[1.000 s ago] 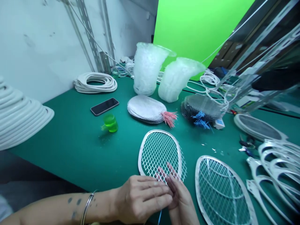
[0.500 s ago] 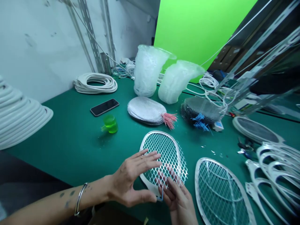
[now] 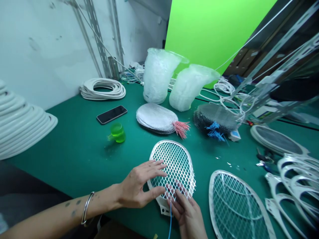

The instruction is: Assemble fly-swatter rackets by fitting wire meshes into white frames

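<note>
An oval white frame (image 3: pixel 191 159) with a tab at its near end lies on the green table in front of me. Over it sits a silver diamond mesh sheet (image 3: pixel 171 156), its right edge slightly past the frame. A thin blue wire (image 3: pixel 170 220) hangs from the mesh's near end. My left hand (image 3: pixel 139 182) is open, fingers stretched over the mesh's left side; whether they press on it I cannot tell. My right hand (image 3: pixel 188 210) pinches the near right edge of the mesh between thumb and fingers, some fingers beneath it.
Another meshed frame (image 3: pixel 213 196) lies to the right, beside stacked bare frames (image 3: pixel 296 179). Behind are mesh stacks with red wires (image 3: pixel 181 128) and blue wires (image 3: pixel 214 131). A green cup (image 3: pixel 117 132) and a phone (image 3: pixel 112 115) lie left. White rings (image 3: pixel 27 129) are piled far left.
The mesh has shifted left and now lines up more closely with the frame. Its blue wire now hangs down past the frame's tab. My left thumb has moved up off the tab area.
</note>
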The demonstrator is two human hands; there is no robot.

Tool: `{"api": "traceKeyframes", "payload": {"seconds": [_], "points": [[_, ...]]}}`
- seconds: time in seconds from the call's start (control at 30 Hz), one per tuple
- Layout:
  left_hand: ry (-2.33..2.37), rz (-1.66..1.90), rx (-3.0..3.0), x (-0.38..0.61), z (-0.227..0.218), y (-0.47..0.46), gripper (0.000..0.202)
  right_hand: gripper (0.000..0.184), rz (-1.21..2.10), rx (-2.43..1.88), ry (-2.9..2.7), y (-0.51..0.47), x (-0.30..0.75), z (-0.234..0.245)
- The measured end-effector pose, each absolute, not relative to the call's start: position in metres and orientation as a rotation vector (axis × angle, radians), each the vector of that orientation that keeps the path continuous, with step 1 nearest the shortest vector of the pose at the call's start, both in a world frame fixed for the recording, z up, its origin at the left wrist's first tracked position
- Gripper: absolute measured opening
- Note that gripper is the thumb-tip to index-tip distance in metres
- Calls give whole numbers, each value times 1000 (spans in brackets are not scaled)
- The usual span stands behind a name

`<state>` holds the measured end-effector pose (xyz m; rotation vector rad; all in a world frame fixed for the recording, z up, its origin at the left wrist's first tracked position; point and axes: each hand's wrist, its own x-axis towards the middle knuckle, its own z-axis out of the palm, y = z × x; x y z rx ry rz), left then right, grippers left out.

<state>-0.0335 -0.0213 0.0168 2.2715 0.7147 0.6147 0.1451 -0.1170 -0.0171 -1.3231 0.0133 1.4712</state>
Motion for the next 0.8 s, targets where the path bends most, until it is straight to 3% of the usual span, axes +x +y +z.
{"api": "traceKeyframes", "payload": {"seconds": [0.27, 0.5, 0.67, 0.73, 0.8], "points": [[916, 230, 2618, -8, -14, -4, 56, 68, 1507, -1349, 21, -116, 144, -18], [968, 175, 2768, -7, -34, -1, 49, 41, 1511, -1346, -52, -131, 152, -5], [973, 178, 2792, -7, -33, -2, 49, 55, 1623, -1635, -349, -156, 184, 17], [977, 164, 2799, -7, -32, -3, 50, 53, 1476, -1886, -731, -156, 192, 22], [988, 148, 2795, -7, -33, -5, 51, 46, 1085, -2025, -1249, -144, 193, 21]]}}
